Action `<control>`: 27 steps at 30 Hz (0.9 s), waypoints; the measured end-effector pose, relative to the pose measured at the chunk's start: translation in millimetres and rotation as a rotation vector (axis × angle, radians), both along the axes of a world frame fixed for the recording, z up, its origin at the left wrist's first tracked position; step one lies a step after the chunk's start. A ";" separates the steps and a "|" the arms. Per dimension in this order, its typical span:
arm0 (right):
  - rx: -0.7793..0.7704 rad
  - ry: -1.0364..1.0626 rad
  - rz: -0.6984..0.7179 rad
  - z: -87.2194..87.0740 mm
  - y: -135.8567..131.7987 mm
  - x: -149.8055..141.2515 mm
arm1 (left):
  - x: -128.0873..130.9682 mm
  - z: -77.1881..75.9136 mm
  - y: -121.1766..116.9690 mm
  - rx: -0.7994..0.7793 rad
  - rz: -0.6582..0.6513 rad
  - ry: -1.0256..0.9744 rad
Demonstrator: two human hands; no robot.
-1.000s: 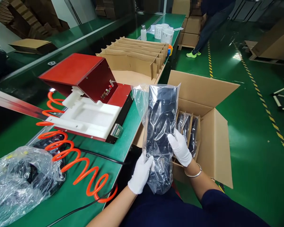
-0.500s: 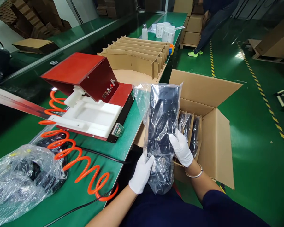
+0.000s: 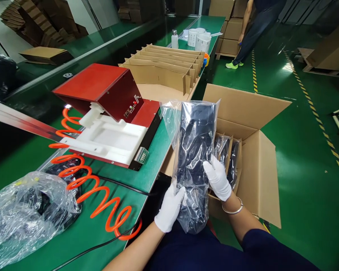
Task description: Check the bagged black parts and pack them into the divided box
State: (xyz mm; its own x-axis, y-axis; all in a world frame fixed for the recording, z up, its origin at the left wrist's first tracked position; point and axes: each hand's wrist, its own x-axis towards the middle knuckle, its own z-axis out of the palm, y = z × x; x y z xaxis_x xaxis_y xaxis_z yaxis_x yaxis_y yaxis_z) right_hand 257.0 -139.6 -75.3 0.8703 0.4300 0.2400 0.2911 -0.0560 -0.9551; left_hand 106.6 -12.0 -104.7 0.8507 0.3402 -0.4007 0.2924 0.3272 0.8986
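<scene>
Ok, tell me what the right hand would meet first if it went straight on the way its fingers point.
The bagged black panel, whose edge the right hand holds. Depth makes what lies beyond it hard to tell.

You hold a long, dark panel (image 3: 197, 130) inside a clear, wrinkled plastic bag (image 3: 170, 117), a little right of the frame's centre. Its length runs up the frame; loose film flares past its upper left edge, and glare streaks the plastic.
</scene>
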 end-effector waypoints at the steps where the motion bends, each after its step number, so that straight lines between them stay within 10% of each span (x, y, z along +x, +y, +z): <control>1: 0.000 0.003 0.006 1.3 0.4 -0.2 | -0.1 -0.7 0.1 0.007 0.001 -0.009; 27: 0.090 0.064 0.054 -13.0 -0.5 2.6 | 1.5 5.5 -0.5 -0.037 -0.012 0.015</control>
